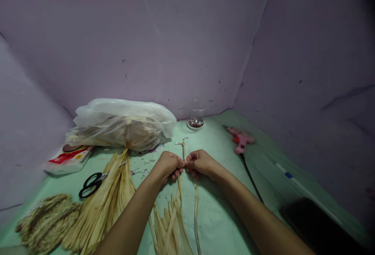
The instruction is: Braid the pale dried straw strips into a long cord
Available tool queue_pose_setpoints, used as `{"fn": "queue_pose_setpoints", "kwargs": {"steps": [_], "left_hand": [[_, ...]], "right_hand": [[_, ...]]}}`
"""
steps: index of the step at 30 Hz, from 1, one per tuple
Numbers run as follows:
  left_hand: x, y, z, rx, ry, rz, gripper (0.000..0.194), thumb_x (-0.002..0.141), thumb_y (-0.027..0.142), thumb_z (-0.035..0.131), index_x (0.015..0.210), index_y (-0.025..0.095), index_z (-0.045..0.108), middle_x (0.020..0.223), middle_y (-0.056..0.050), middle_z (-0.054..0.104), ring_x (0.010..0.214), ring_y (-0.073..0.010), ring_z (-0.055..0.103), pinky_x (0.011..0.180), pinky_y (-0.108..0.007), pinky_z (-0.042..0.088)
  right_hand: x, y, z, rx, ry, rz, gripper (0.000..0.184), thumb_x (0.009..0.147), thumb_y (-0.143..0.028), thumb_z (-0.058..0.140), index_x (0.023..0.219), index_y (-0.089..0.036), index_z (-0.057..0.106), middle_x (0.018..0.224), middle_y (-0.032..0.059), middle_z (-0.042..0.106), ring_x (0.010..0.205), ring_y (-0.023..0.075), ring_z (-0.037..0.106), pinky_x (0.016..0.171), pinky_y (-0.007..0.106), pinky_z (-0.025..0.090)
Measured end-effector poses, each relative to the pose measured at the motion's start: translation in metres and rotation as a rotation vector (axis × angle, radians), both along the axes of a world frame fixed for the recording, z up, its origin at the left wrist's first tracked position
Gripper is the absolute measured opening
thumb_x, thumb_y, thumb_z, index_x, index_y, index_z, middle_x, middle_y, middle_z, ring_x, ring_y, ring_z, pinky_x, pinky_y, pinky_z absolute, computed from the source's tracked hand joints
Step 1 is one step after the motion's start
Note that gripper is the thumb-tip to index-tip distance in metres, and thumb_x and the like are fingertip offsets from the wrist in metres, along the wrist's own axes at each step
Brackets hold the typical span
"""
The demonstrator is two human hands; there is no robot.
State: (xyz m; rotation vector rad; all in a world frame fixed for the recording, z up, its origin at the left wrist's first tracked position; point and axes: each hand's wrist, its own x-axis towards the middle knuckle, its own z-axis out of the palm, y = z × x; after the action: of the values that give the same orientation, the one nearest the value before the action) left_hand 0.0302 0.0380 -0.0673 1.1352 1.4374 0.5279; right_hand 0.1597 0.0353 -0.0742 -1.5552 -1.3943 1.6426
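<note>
My left hand (169, 165) and my right hand (200, 163) meet knuckle to knuckle over the pale green table (222, 212). Both are closed, pinching a thin plaited strand of dried straw (183, 149) that runs away from me. Loose tan straw strips (179, 208) trail from under my hands toward me. More loose strips (166, 231) lie between my forearms.
A heap of dried husk strips (102, 204) lies at left, with black scissors (92, 184) and coiled braid (47, 221) beside it. A plastic bag of husks (123, 124), a red-white packet (68, 159), a bead jar (196, 120), a pink glue gun (240, 139) and a dark object (310, 223) surround me.
</note>
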Motion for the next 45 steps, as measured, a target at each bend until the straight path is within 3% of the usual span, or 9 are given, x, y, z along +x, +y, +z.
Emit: {"fn": "queue_pose_setpoints", "kwargs": {"steps": [6,14,20,27,31,39,45], "left_hand": [[0.003,-0.001,0.004,-0.004,0.083,0.015,0.009,0.057,0.015,0.052,0.05,0.014,0.046,0.034,0.005,0.04,0.026,-0.0045,0.03,0.03,-0.018,0.018],[0.013,0.0,-0.001,0.113,0.117,0.041,0.011,0.052,0.011,0.05,0.044,0.014,0.043,0.029,0.007,0.032,0.027,-0.0036,0.023,0.032,-0.019,0.014],[0.014,0.0,-0.005,0.156,0.11,0.088,0.01,0.048,0.008,0.052,0.042,0.012,0.045,0.031,0.007,0.032,0.031,-0.003,0.025,0.034,-0.018,0.017],[0.016,-0.006,0.008,0.089,0.04,0.112,0.013,0.051,0.009,0.049,0.04,0.013,0.043,0.03,0.006,0.03,0.028,-0.0029,0.023,0.033,-0.018,0.014],[0.013,-0.006,0.013,-0.002,0.044,0.072,0.011,0.052,0.011,0.046,0.041,0.014,0.043,0.029,0.005,0.031,0.026,-0.004,0.023,0.031,-0.019,0.012],[0.005,-0.002,0.006,-0.008,0.016,-0.027,0.007,0.048,0.01,0.042,0.046,0.013,0.049,0.032,0.005,0.035,0.026,-0.0039,0.026,0.03,-0.017,0.014],[0.001,0.001,0.003,-0.015,-0.018,-0.065,0.002,0.05,0.014,0.048,0.048,0.014,0.048,0.032,0.006,0.034,0.026,-0.0034,0.024,0.03,-0.018,0.013]], "right_hand": [[0.001,0.0,-0.005,0.073,-0.079,0.052,0.005,0.062,-0.011,0.049,0.061,-0.015,0.049,0.042,-0.0034,0.05,0.033,0.0066,0.044,0.035,0.016,0.035],[0.006,-0.002,0.001,0.436,-0.637,0.141,0.013,0.06,-0.019,0.054,0.067,-0.015,0.064,0.061,0.0046,0.063,0.055,0.0115,0.053,0.046,0.02,0.029],[0.007,-0.008,0.009,0.459,-0.77,0.212,0.013,0.06,-0.023,0.056,0.067,-0.018,0.065,0.066,0.0059,0.064,0.06,0.0141,0.055,0.048,0.022,0.028],[0.006,-0.013,0.016,0.477,-0.812,0.204,0.016,0.061,-0.02,0.054,0.073,-0.021,0.064,0.073,0.0049,0.065,0.067,0.0169,0.057,0.05,0.023,0.028],[0.005,-0.018,0.023,0.545,-0.831,0.291,0.021,0.06,-0.014,0.052,0.076,-0.022,0.065,0.075,0.0052,0.065,0.07,0.0172,0.057,0.053,0.023,0.029],[-0.002,-0.029,0.039,0.556,-0.939,0.381,0.031,0.063,-0.011,0.049,0.084,-0.023,0.068,0.081,0.0115,0.066,0.076,0.0231,0.059,0.056,0.026,0.033],[-0.006,-0.039,0.057,0.459,-0.995,0.5,0.022,0.058,-0.013,0.053,0.073,-0.017,0.069,0.075,0.0139,0.066,0.068,0.0244,0.06,0.051,0.027,0.034]]}}
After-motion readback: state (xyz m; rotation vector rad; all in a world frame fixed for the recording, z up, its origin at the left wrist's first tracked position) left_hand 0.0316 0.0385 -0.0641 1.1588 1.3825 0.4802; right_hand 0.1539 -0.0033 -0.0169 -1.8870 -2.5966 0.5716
